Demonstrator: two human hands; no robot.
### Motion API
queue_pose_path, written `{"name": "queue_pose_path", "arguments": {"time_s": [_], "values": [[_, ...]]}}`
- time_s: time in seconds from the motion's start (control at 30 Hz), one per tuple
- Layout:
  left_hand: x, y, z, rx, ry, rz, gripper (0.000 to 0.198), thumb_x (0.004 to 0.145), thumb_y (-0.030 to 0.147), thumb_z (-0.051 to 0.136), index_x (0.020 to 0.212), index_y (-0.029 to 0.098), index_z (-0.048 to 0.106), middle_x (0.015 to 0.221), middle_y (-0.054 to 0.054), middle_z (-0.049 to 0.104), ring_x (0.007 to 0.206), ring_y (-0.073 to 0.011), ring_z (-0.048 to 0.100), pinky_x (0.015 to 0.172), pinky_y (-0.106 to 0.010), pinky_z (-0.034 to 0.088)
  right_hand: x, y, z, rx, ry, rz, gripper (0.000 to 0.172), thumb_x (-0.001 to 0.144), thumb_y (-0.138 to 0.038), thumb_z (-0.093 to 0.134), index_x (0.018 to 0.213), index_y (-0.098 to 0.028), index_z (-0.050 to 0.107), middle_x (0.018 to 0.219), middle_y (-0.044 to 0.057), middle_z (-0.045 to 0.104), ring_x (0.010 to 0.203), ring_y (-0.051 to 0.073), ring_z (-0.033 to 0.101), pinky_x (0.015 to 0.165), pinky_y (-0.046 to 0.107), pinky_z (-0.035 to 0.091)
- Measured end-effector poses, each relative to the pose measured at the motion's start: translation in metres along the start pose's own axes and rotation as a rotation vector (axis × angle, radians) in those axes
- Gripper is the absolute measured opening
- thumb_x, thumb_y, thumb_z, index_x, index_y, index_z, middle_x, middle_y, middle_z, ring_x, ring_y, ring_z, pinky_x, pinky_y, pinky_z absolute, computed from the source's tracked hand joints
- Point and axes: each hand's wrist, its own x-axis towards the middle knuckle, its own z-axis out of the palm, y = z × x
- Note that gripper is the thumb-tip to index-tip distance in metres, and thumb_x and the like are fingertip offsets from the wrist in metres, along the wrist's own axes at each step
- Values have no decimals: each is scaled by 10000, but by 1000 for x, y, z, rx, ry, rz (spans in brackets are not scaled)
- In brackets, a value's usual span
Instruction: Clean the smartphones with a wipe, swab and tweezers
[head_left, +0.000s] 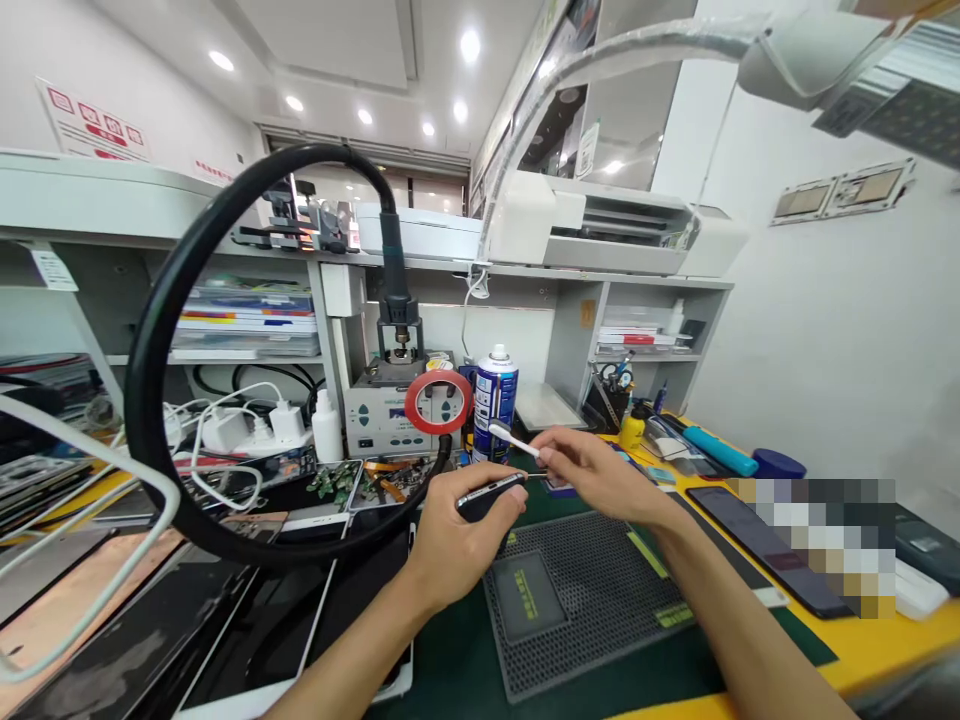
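Near the middle of the head view, my left hand (466, 535) is closed round a dark phone (491, 496), held tilted above the bench with its edge up. To its right, my right hand (589, 470) pinches a white-handled brush or swab (514, 438), whose pale tip points up and left. A thin piece also runs between the right fingers and the phone's end; what it is I cannot make out. Below both hands lies a grey perforated repair mat (592, 600) on a green mat (450, 640).
A black hose (142, 370) loops up at the left over several tablets and screens. Behind the hands stand a blue spray can (495, 395), a red tape roll (411, 403) and a grey station (379, 425). A dark phone (750, 540) lies at the right.
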Motion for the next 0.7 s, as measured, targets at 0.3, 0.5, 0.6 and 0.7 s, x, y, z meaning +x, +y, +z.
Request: {"name": "queue_pose_path", "arguments": {"time_s": [0.3, 0.5, 0.6, 0.7], "values": [[-1, 2, 1, 84, -9, 58, 178, 907, 271, 572, 926, 170, 717, 885, -38, 703, 816, -171, 624, 750, -259, 460, -12, -29, 17, 220, 210, -186, 250, 932, -363, 546, 781, -168, 591, 632, -14, 539, 554, 104, 456, 519, 234, 356], [-1, 0, 0, 126, -26, 99, 205, 935, 285, 535, 915, 179, 709, 829, -22, 672, 778, -157, 596, 725, -263, 427, -17, -30, 29, 43, 272, -327, 168, 942, -267, 511, 800, -180, 534, 607, -40, 470, 517, 90, 400, 476, 227, 280], [0, -1, 0, 140, -35, 119, 209, 933, 298, 543, 991, 185, 709, 850, -27, 663, 768, -154, 585, 717, -270, 420, -18, -29, 33, -93, 355, -389, 195, 930, -233, 508, 743, -182, 488, 578, -55, 390, 488, 83, 356, 478, 235, 257], [0, -1, 0, 164, -37, 146, 198, 924, 265, 555, 1030, 197, 708, 850, -22, 656, 743, -145, 570, 697, -268, 411, -18, -29, 39, -225, 425, -434, 231, 915, -213, 510, 695, -180, 451, 571, -59, 362, 469, 73, 347, 489, 241, 249]]}}
